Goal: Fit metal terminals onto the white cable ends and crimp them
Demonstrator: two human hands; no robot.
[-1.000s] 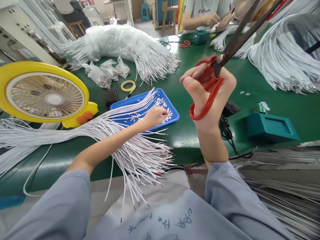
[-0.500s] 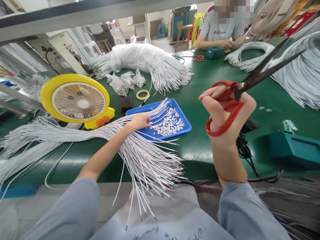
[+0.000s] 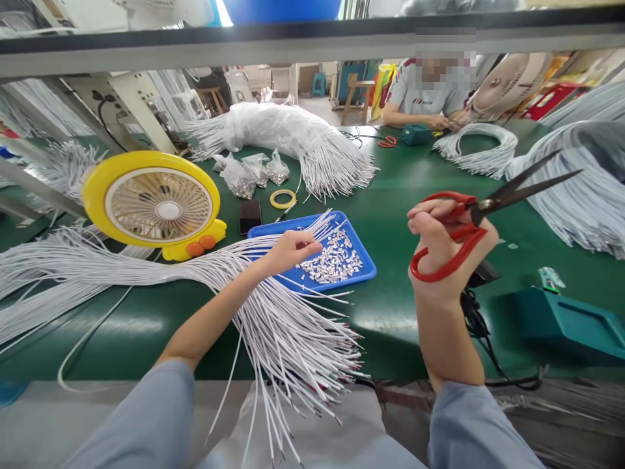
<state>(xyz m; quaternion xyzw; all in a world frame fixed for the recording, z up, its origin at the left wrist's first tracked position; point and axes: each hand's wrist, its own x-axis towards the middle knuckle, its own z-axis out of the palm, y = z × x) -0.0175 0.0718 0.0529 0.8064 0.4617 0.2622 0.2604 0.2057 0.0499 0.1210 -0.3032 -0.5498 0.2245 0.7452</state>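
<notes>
On the green tabletop (image 3: pixel 400 299), a yellow fan (image 3: pixel 168 210) stands at the left, just behind the long run of white cables (image 3: pixel 293 319). Farther back lies a plastic-wrapped bundle (image 3: pixel 268 127), with small clear bags (image 3: pixel 239 179) in front of it. A roll of tape (image 3: pixel 283 206) and a dark flat object (image 3: pixel 250 217) sit between those bags and the blue tray (image 3: pixel 366 270). At the right are a teal box (image 3: pixel 571 326) and a black cord (image 3: pixel 476 316); beyond them a large cable bundle (image 3: pixel 581 202) shows partly behind the scissor blades. Across the tabletop, a co-worker (image 3: pixel 430 101) sits behind a coil of cable (image 3: pixel 452 150).

Some of the white cables cross the left part of the blue tray, and the left hand (image 3: pixel 293 251) covers more of it. That hand is over the tray, thumb and forefinger pointing toward the loose metal pieces (image 3: pixel 336 260) just to its right — whether it pinches anything, I cannot tell. The white cables pass beneath the left forearm and fan out past the near edge. The right hand (image 3: pixel 446 254), raised well apart from the tray, grips red-handled scissors (image 3: pixel 454 260), blades parted and pointing away to the right.
</notes>
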